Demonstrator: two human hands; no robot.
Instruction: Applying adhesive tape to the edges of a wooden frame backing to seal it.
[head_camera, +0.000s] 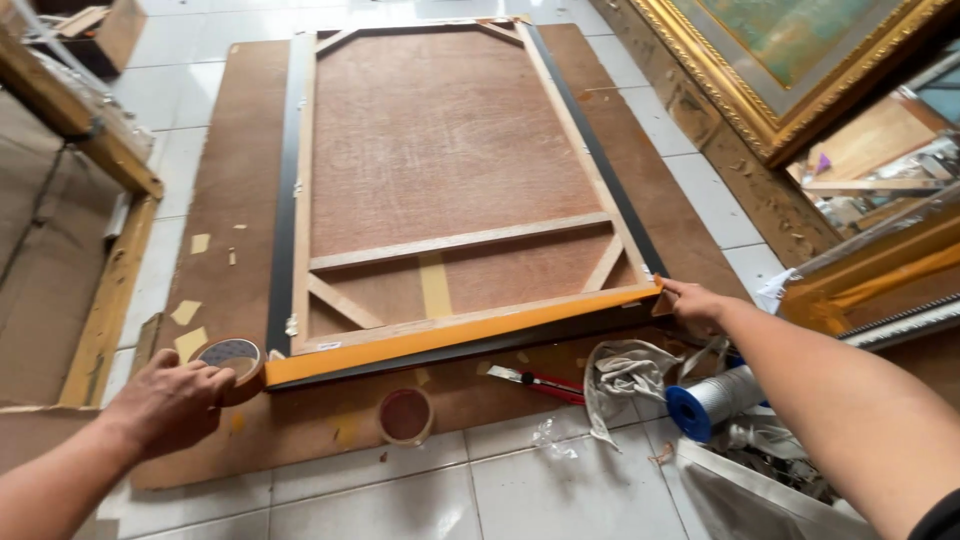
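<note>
L hand (168, 400) fingers clamped on tape roll (232, 362) at frame (450, 335) 7 o'clock corner; R hand (692, 303) fingers pinch tape end at 4 o'clock corner.

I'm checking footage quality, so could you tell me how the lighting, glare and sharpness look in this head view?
Head view: soft, even daylight with faint shadows; mild glare on the floor tiles; straight frame edges bow from wide-angle distortion; left hand on the tape roll and right hand both sharp.
</note>
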